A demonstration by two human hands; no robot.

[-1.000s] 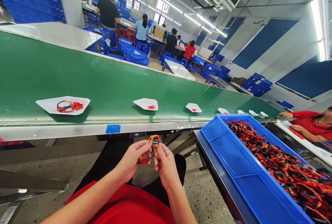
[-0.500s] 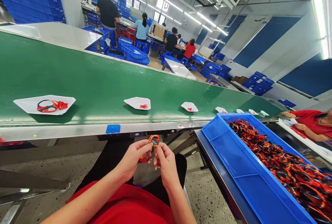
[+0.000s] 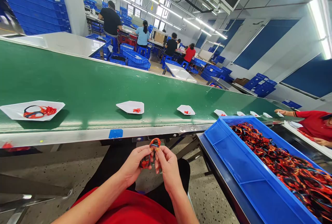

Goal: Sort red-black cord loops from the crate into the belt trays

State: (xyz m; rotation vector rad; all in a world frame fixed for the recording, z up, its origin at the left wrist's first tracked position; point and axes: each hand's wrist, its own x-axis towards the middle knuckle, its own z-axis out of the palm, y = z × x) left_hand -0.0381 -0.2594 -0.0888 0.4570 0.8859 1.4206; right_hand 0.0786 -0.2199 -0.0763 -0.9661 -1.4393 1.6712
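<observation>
**Belt** point(image 3: 85, 85): green, with a steel edge, running from 9 to 2 o'clock.

**Bin** point(image 3: 228, 155): blue plastic, on a steel bench from 2 to 4 o'clock. Its floor shows along the side nearest me.

**Loops** point(image 3: 282, 168): orange, red and dark cords, in a deep tangled heap along the bin's far side. Too many to count.

**Crates** point(image 3: 137, 59): blue, stacked around other workers, far off at 12 o'clock.

**Co-worker** point(image 3: 315, 123): red sleeve at 2 o'clock beyond the bin, one arm stretched toward the belt.

**Plates**: white, in a row along the belt. The one at 10 o'clock point(image 3: 58, 105) carries a dark loop and red scraps. The next two point(image 3: 129, 105) hold only small red bits. The farthest are too small to read.

**Tally**: one loop out on a plate, with the full heap left in the bin.

**My hands**: left hand point(image 3: 133, 163) and right hand point(image 3: 168, 168), held together over my lap at 12 o'clock, below the belt's edge.

**Loop** point(image 3: 155, 143): small, orange and dark, between my hands. Fingers of both hands are closed on it, gripping firmly; the exact hold is hidden.
</observation>
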